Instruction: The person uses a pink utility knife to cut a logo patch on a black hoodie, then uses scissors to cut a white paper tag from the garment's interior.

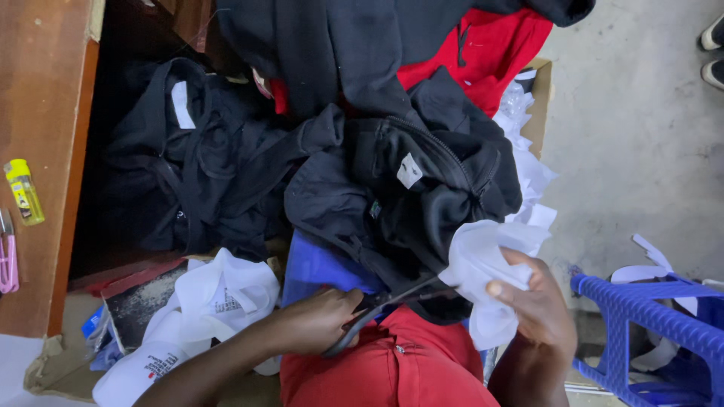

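Left hand (320,320) grips scissors (385,305); right hand (532,301) clamps white paper (483,260). Blades sit against the black jacket (400,196), so they could snip fabric.

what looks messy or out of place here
White fabric scraps spill over the edge of the cardboard box onto the floor, and more strips drape over the blue plastic stool. The black garments lie heaped, not folded.
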